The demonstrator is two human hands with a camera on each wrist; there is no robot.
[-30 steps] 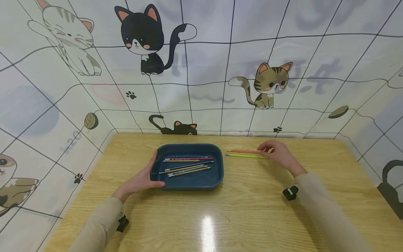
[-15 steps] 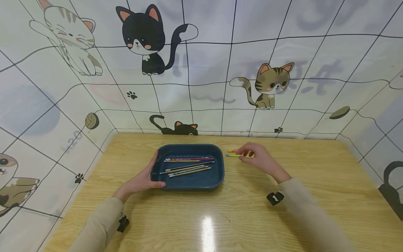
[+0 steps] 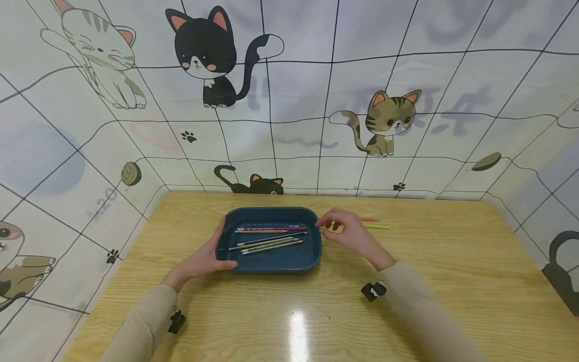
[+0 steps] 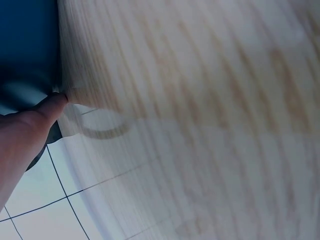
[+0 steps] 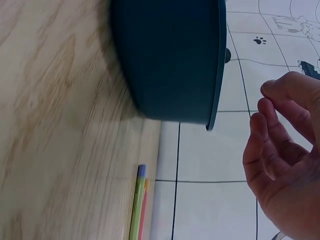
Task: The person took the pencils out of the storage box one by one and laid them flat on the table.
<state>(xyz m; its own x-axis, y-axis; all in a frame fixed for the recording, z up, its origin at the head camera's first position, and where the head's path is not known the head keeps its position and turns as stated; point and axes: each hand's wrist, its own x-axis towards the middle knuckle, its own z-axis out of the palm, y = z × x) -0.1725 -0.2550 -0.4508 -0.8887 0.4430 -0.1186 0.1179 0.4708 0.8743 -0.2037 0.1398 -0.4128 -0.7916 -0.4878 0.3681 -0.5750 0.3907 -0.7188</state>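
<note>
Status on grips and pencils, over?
Left grip holds tray; right grip looks empty, near tray. Pencils inside; green pencil, orange pencil outside. Nothing visibly blocking.

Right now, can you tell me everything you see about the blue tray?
The dark blue tray is rectangular with rounded corners, raised walls and a thin rim; it looks like plastic. It sits flat on the wooden table, open-topped, with several pencils lying inside. The left hand grips its left end, thumb on the near side. The right hand is near its right end, apart from it.

on the bench, pencils lie in a tray; right of it lie two sticks, side by side; behind the bench stands a backdrop.
</note>
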